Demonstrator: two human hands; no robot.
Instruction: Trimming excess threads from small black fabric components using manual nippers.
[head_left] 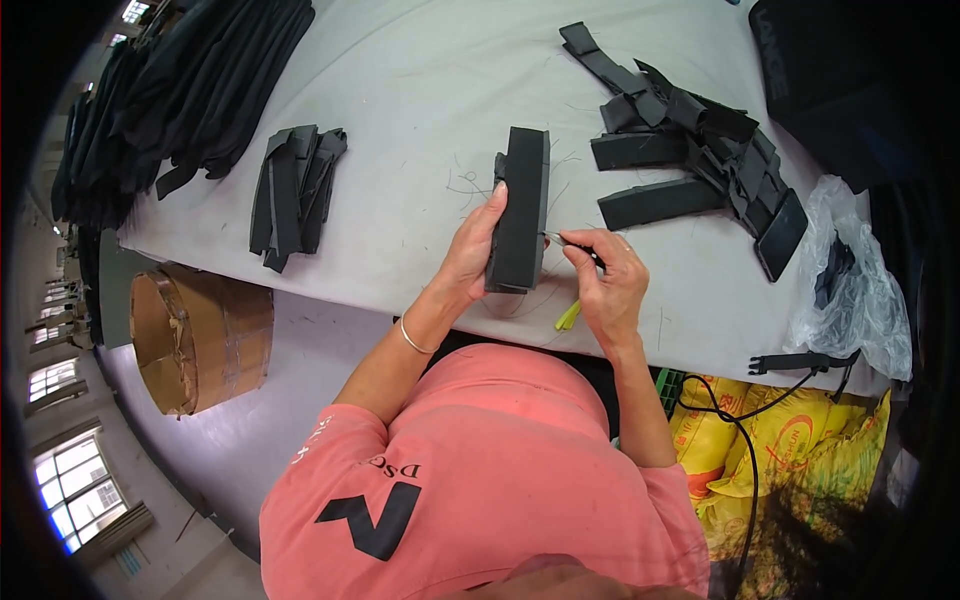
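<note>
One black fabric piece, long and rectangular, stands near the centre of the frame on the pale grey table, its lower end close to the table's near edge. The left hand clasps its lower left side, thumb laid up along the edge and the other fingers wrapped behind, out of sight. The right hand sits just beside the piece's right edge, thumb and forefinger pinched on a small metal snipping tool whose tip meets that edge; a yellow-green handle shows below the palm. Judged by its look, the piece is light, padded and fairly stiff, holding its shape upright yet likely to give under pressure; the matte woven surface should not slip, and the long side edges offer the surest hold. Loose dark threads lie scattered on the table around it. Upper right of the frame: a heap of similar black pieces, flat and strap-like. Upper left of centre: a smaller stack of black strips. Far upper left: a pile of dark cloth. Right edge: a clear crinkled plastic bag. Lower left: a cardboard drum. Lower right: yellow sacks.
</note>
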